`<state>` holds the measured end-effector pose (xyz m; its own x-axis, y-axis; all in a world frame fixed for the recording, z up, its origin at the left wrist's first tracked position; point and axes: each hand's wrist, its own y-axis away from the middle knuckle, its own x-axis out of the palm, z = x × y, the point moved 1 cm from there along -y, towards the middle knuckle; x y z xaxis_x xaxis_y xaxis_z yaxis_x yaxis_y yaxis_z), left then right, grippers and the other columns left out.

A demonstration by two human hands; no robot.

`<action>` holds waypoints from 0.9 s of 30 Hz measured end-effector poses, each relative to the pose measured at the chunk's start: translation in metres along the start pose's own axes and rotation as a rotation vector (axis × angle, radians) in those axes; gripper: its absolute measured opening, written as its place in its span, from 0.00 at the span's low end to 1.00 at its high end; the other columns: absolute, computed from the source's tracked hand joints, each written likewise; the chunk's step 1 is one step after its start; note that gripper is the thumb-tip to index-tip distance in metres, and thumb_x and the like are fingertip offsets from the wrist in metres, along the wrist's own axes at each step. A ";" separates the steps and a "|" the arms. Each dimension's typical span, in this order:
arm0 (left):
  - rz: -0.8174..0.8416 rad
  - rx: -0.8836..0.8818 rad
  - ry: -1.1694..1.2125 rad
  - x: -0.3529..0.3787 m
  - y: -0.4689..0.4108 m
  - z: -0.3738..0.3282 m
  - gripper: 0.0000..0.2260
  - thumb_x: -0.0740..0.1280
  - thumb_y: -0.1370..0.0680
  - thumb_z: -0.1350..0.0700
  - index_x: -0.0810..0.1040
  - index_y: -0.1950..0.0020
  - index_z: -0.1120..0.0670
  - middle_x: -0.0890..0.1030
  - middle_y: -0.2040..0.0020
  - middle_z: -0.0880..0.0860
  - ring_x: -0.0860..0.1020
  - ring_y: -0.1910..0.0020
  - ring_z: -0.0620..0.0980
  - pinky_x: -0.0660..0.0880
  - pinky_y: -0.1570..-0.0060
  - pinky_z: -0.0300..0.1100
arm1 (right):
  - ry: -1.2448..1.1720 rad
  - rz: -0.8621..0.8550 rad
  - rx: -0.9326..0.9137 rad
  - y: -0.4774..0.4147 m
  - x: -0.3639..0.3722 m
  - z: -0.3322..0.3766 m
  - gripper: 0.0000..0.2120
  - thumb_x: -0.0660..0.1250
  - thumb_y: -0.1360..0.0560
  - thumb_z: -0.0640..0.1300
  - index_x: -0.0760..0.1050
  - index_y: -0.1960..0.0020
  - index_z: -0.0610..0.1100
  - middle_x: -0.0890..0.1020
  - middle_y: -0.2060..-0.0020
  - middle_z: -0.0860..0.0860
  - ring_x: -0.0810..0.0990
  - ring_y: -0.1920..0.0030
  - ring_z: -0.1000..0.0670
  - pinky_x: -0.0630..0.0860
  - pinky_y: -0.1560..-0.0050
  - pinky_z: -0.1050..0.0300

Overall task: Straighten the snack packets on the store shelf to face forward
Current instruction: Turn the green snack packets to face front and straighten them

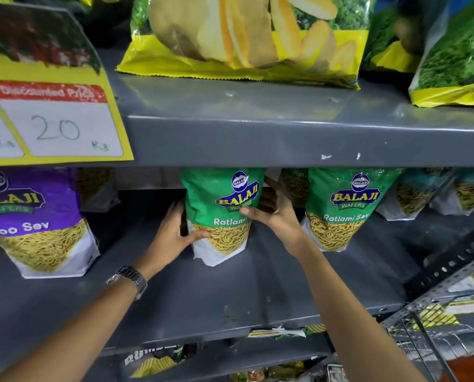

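Note:
A green Ratlami Sev packet (219,199) stands upright in the middle of the grey middle shelf (230,288), its front facing me. My left hand (172,232) grips its lower left side, thumb across the front. My right hand (271,213) holds its right edge, fingers behind, thumb on the front. A second green Ratlami Sev packet (343,208) stands to the right, facing forward. A purple Aloo Sev packet (37,224) stands at the left, turned slightly.
The upper shelf edge (285,142) overhangs the packet tops. Large yellow chip bags (244,37) sit above. A yellow price sign (54,117) hangs at upper left. More packets (412,194) lean at the back right. A wire basket (434,334) is at lower right.

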<state>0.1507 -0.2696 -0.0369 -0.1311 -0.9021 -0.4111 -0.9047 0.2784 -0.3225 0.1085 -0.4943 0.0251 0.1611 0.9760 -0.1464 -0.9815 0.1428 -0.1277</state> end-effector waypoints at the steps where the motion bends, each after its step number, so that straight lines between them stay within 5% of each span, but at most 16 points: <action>1: -0.057 0.004 0.017 0.000 0.003 0.003 0.36 0.74 0.35 0.43 0.68 0.33 0.58 0.72 0.40 0.54 0.75 0.39 0.47 0.74 0.39 0.49 | -0.011 -0.027 0.002 0.000 -0.001 -0.001 0.40 0.78 0.37 0.40 0.63 0.31 0.46 0.79 0.41 0.48 0.78 0.41 0.52 0.76 0.41 0.57; 9: -0.365 -0.114 0.310 0.029 0.017 -0.016 0.18 0.59 0.20 0.55 0.68 0.32 0.60 0.76 0.38 0.52 0.75 0.47 0.31 0.69 0.45 0.25 | -0.063 -0.080 -0.006 0.006 0.011 -0.006 0.24 0.78 0.37 0.39 0.74 0.43 0.42 0.84 0.48 0.47 0.83 0.50 0.55 0.80 0.54 0.62; 15: -0.510 -0.143 0.172 0.025 0.012 -0.019 0.14 0.54 0.19 0.54 0.74 0.52 0.63 0.76 0.62 0.56 0.70 0.68 0.40 0.69 0.60 0.44 | -0.153 -0.029 0.005 0.008 0.010 -0.007 0.27 0.75 0.34 0.33 0.70 0.38 0.37 0.82 0.44 0.42 0.83 0.48 0.51 0.80 0.54 0.61; 18: -0.407 -0.119 0.247 0.025 0.022 -0.023 0.19 0.58 0.22 0.48 0.73 0.38 0.59 0.79 0.49 0.48 0.77 0.55 0.31 0.71 0.53 0.27 | -0.170 -0.007 0.013 0.008 0.010 -0.008 0.24 0.73 0.33 0.32 0.70 0.39 0.39 0.83 0.47 0.46 0.84 0.50 0.54 0.80 0.55 0.63; 21: -0.246 -0.111 0.326 0.031 0.024 -0.021 0.32 0.70 0.33 0.41 0.67 0.32 0.49 0.78 0.38 0.46 0.77 0.41 0.39 0.72 0.43 0.34 | -0.180 0.015 0.016 0.006 0.011 -0.007 0.21 0.72 0.32 0.33 0.72 0.40 0.38 0.83 0.49 0.47 0.84 0.52 0.55 0.79 0.55 0.63; 23: -0.240 -0.113 0.287 0.034 0.023 -0.021 0.36 0.76 0.40 0.41 0.67 0.35 0.43 0.78 0.39 0.43 0.77 0.41 0.40 0.73 0.44 0.37 | -0.195 -0.003 0.008 0.004 0.012 -0.007 0.20 0.73 0.33 0.32 0.74 0.42 0.39 0.84 0.50 0.47 0.84 0.52 0.53 0.80 0.55 0.61; 27: -0.282 -0.106 0.300 0.035 0.023 -0.020 0.28 0.76 0.41 0.41 0.70 0.44 0.32 0.81 0.49 0.33 0.79 0.48 0.34 0.77 0.49 0.36 | -0.216 -0.055 -0.001 0.004 0.017 -0.006 0.18 0.74 0.35 0.30 0.76 0.48 0.41 0.84 0.54 0.49 0.85 0.56 0.55 0.80 0.59 0.62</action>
<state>0.1171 -0.3016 -0.0415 0.0297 -0.9984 -0.0477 -0.9566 -0.0146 -0.2910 0.1082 -0.4783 0.0164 0.1881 0.9793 0.0742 -0.9717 0.1965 -0.1308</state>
